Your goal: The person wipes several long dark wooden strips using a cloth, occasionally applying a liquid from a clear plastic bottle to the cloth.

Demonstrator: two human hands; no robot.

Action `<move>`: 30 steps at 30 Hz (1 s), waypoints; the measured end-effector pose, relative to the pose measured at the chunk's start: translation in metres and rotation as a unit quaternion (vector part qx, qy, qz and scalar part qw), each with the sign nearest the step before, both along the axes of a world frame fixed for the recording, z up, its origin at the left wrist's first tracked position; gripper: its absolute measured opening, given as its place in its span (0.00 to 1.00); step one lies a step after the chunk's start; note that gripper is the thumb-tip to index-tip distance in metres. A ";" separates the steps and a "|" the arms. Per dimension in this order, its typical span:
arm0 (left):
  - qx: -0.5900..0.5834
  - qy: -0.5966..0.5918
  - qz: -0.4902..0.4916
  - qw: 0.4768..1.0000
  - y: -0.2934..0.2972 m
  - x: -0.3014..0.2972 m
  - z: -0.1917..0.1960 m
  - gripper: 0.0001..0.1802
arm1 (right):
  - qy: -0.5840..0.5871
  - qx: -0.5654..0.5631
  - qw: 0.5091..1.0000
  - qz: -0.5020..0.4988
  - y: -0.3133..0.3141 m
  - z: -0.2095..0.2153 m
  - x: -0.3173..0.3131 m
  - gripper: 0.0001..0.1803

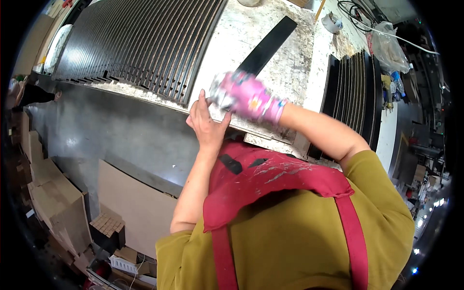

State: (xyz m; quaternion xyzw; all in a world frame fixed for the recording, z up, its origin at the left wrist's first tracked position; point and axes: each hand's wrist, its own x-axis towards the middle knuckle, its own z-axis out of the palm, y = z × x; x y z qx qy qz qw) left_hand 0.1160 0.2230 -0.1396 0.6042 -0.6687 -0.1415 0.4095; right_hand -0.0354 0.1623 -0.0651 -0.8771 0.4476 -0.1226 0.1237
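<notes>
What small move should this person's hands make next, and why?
Perhaps steady the narrow black board with the left hand: the pink-gloved right hand is blurred over the board's near end, suggesting motion, and the left hand is close by, though whether it touches the board is unclear.

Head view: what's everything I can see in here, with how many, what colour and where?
black strip: one, black, bench top, partly behind the glove
strip row: many, black, upper left
panel row: several, black, right
bench: one, stained white, top
bag: one, clear, upper right
white cord: one, white, upper right
cardboard: several pieces, brown, left
board: one, brown, lower left
basket: one, white, bottom left
floor: one, grey, left
other person: one, dark clothing, far left
apron: one, red, centre
shirt: one, mustard, bottom
left grip: one, bare hand, beside the glove
right grip: one, pink glove, blurred, over the strip

Distant clutter is too small to count.
</notes>
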 end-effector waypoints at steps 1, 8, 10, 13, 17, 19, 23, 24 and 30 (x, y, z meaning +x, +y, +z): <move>0.002 0.008 -0.009 1.000 0.002 0.002 -0.001 0.54 | 0.024 -0.028 0.997 -0.061 -0.013 0.007 -0.012 0.16; 0.003 -0.020 -0.004 1.000 -0.001 0.001 -0.005 0.54 | -0.016 -0.020 0.997 0.071 0.014 -0.003 0.015 0.23; 0.014 -0.015 -0.018 1.000 -0.004 0.001 -0.001 0.55 | 0.020 -0.007 0.999 -0.047 0.000 -0.013 -0.003 0.23; 0.024 -0.010 -0.021 0.999 -0.003 0.002 0.001 0.55 | 0.047 -0.009 0.992 -0.115 -0.039 0.018 -0.025 0.26; 0.019 -0.017 -0.016 1.000 -0.005 -0.001 0.003 0.56 | 0.003 0.033 0.996 0.083 0.016 0.015 0.006 0.18; 0.022 -0.038 -0.017 0.999 -0.003 0.001 0.005 0.55 | -0.035 -0.092 0.995 -0.013 0.000 -0.003 -0.016 0.24; -0.022 -0.047 -0.039 0.998 -0.010 0.003 0.003 0.54 | 0.041 0.145 0.957 -0.248 -0.039 0.027 -0.043 0.24; -0.006 -0.058 -0.041 0.997 -0.011 0.006 -0.002 0.53 | 0.052 0.186 0.950 -0.247 -0.037 0.028 -0.035 0.23; 0.014 -0.084 -0.045 0.995 -0.012 0.008 0.005 0.49 | 0.038 0.024 0.982 -0.184 -0.030 0.006 -0.047 0.17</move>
